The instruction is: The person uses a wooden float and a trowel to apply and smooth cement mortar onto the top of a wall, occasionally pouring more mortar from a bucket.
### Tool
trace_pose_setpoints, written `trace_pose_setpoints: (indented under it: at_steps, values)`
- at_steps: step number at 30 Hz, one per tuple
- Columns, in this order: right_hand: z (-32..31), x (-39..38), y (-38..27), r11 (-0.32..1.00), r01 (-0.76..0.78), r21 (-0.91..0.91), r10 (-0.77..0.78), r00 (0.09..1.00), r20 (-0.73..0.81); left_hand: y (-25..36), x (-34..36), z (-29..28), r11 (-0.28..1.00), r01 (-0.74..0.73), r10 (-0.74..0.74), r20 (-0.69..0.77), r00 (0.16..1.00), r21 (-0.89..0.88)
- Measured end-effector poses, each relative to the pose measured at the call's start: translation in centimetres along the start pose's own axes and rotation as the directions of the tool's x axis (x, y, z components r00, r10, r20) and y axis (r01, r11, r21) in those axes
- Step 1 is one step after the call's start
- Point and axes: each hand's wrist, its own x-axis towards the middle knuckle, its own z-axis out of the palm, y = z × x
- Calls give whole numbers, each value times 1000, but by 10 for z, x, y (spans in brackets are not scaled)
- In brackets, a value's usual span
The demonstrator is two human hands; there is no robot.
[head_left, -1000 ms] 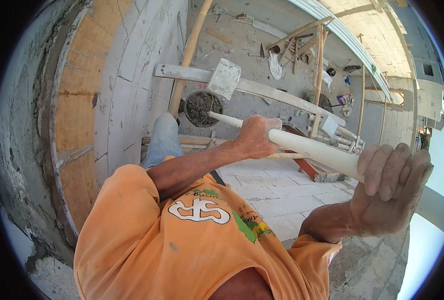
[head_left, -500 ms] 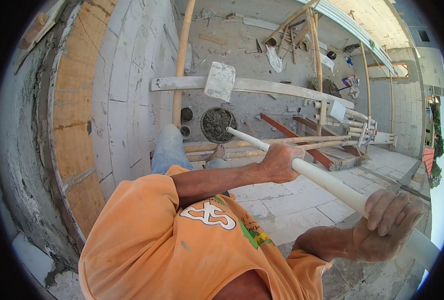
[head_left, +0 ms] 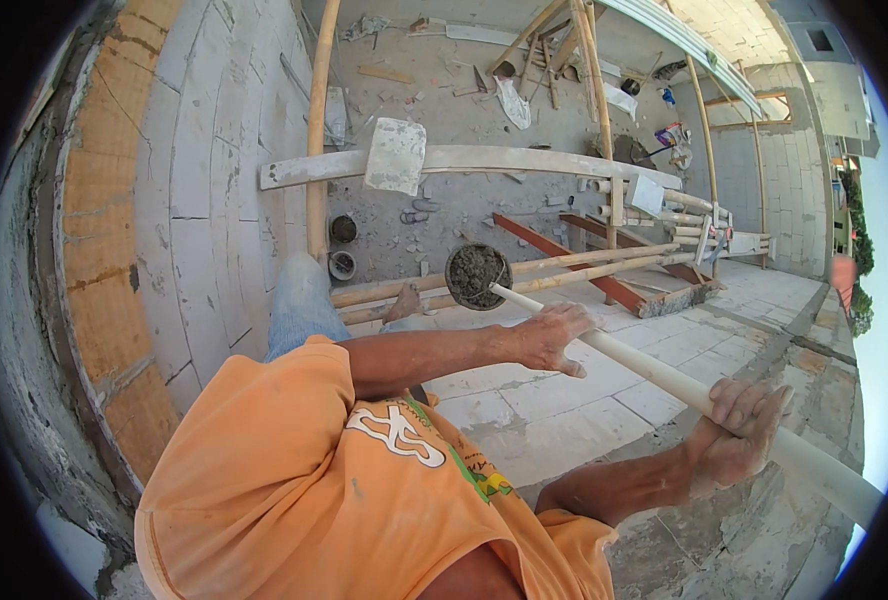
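A long off-white pole (head_left: 649,374) slants across in front of me, from the lower right toward a black bucket (head_left: 451,290) of wet grey mortar (head_left: 477,268). Its far tip meets the bucket's handle; how they are joined is too small to tell. My left hand (head_left: 552,336) lies loosely over the middle of the pole, thumb spread away from the fingers. Closer to the lower right end, my right hand (head_left: 739,432) has its fingers curled over the pole. The bucket hangs or stands just beyond my foot, beside the bamboo rails; I cannot tell which.
Bamboo rails (head_left: 564,273) and a red beam (head_left: 564,262) lie beyond the pole. A plank (head_left: 504,160) carrying a pale slab (head_left: 396,156) spans farther off. Two small buckets (head_left: 343,228) sit by the upright bamboo post (head_left: 318,130). Pale block walls (head_left: 194,140) stand on the left.
The bucket has shifted right, toward the bamboo rails, along with the pole's tip. My left hand has loosened, its thumb now out from the pole. The view has shifted slightly.
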Motion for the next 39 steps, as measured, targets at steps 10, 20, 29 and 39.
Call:
trace_pose_setpoints:
  at_steps: [10,20,29,39]
  values:
    - [-65,32,94,998,-17,-64,-4,949,-315,-104,-226,-192,680,615,-573,-234,785,399]
    - [-92,54,126,993,-62,-98,16,914,-406,-101,-341,-223,414,796,-743,-341,575,441]
    - [-135,50,155,966,28,-259,-165,833,-528,-68,-288,-234,484,797,-648,-464,604,361]
    - [-126,-5,177,982,-35,-186,-96,755,-648,44,-130,-274,764,533,-277,-562,780,364]
